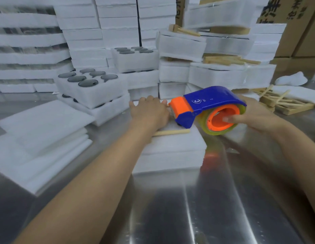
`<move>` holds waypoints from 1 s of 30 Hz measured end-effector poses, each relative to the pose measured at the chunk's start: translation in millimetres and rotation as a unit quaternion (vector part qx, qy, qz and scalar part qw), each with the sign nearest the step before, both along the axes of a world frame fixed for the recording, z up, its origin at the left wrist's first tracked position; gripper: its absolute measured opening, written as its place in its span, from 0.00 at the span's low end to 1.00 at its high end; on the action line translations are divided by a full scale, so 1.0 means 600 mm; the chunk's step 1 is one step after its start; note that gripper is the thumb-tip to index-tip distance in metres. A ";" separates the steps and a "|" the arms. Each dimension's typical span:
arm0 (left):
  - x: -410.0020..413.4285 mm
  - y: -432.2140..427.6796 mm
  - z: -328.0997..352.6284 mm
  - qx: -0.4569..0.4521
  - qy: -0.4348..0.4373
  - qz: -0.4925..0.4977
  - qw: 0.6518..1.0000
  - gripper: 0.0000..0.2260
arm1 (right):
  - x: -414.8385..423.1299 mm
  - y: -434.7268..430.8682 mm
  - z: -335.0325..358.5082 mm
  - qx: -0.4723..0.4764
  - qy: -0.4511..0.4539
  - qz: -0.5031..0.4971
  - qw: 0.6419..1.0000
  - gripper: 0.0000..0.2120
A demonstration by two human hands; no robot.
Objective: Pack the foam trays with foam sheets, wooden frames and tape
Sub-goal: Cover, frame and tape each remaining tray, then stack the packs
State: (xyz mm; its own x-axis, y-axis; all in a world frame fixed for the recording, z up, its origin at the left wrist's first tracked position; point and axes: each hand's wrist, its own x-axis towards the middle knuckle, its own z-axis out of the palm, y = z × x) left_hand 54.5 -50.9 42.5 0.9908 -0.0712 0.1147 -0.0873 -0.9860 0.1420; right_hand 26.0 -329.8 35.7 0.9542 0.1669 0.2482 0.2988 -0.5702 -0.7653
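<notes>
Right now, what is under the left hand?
The left hand rests on a wooden frame on the foam pack; one strip shows beside the wrist. The rest of the frame and the pack's contents are covered.

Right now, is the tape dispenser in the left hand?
No, the right hand grips the tape dispenser; the left hand rests on the foam stack.

Your arms are bare as far as the view reaches. Your left forearm (100,173) and right forearm (297,155) run uncovered from the frame's edge to the wrist, both long, slim and smooth in outline. Your left grip (149,111) is a bare hand with rounded knuckles. Your right grip (255,117) is bare too, its thumbnail (225,118) broad and blunt. Blur softens any finer detail.
</notes>
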 end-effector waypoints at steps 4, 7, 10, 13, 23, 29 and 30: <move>0.004 -0.002 0.001 -0.006 0.033 0.018 0.999 0.28 | -0.002 -0.058 0.007 -0.038 -0.037 -0.092 0.994 0.28; 0.000 -0.001 0.001 0.021 0.036 0.019 0.999 0.31 | -0.010 -0.127 -0.011 0.023 -0.037 -0.188 0.981 0.32; -0.001 0.000 0.002 0.022 0.031 0.004 0.999 0.32 | -0.005 -0.141 -0.023 0.005 -0.015 -0.200 0.980 0.31; -0.008 -0.005 0.002 0.052 0.020 0.005 0.998 0.32 | 0.001 -0.142 -0.027 0.019 -0.014 -0.180 0.983 0.31; -0.008 -0.132 0.021 -0.026 -0.065 -0.146 0.987 0.09 | -0.004 -0.122 -0.029 0.021 -0.016 -0.147 0.989 0.32; 0.006 -0.150 -0.011 -0.032 -0.011 -0.151 0.988 0.12 | -0.006 -0.123 -0.023 -0.035 -0.017 -0.130 0.991 0.31; 0.008 -0.150 -0.012 -0.039 -0.014 -0.155 0.987 0.11 | -0.006 -0.122 -0.021 -0.044 -0.017 -0.132 0.990 0.31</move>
State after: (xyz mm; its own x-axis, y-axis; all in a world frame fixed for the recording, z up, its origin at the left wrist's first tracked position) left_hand 59.4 -140.9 35.1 0.9189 -0.3608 0.1599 -0.3888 -0.8971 0.2101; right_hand 22.3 -402.9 22.9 0.9589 -0.0643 0.2764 0.1556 -0.6955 -0.7015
